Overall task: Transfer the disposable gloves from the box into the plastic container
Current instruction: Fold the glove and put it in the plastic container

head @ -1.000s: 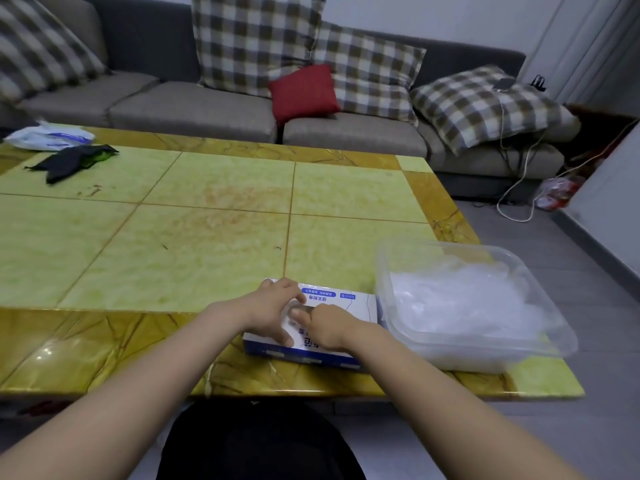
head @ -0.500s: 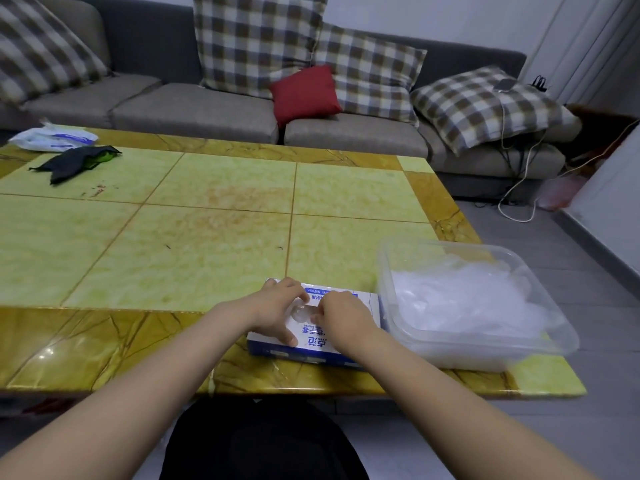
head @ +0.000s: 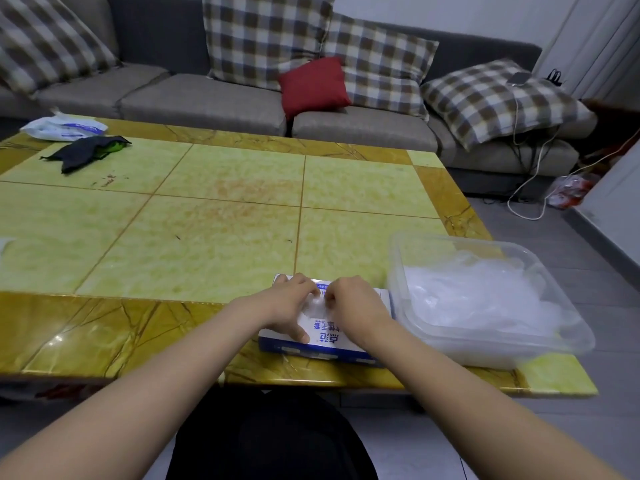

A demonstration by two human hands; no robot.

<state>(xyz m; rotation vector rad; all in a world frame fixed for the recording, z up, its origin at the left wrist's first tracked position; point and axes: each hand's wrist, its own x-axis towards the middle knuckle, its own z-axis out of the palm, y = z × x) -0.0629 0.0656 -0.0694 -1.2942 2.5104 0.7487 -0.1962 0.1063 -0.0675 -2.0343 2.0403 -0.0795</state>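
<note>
1. White-and-blue cardboard, the box [head: 329, 337] lay at the near edge of the table [head: 207, 237]. Its long axis ran left to right, and its right end sat just beside the plastic container [head: 394, 258].
2. I saw the left hand [head: 282, 306] clamped on the box, fingers curled over the far edge and thumb pressed on the top face.
3. The right hand [head: 356, 303] sat at the opening in the top with its fingers curled down. The tips were hidden, so I could not tell whether they pinched anything.
4. A patch of translucent film, the gloves [head: 311, 308], showed at the opening between the two hands. A loose pile of the same film lay in the container.
5. The relation that mattered was that the container lay to the right of the box, on the right hand's side. I judged that hand the nearer one for a short carry rightward over the rim while the left pinned the box down
</note>
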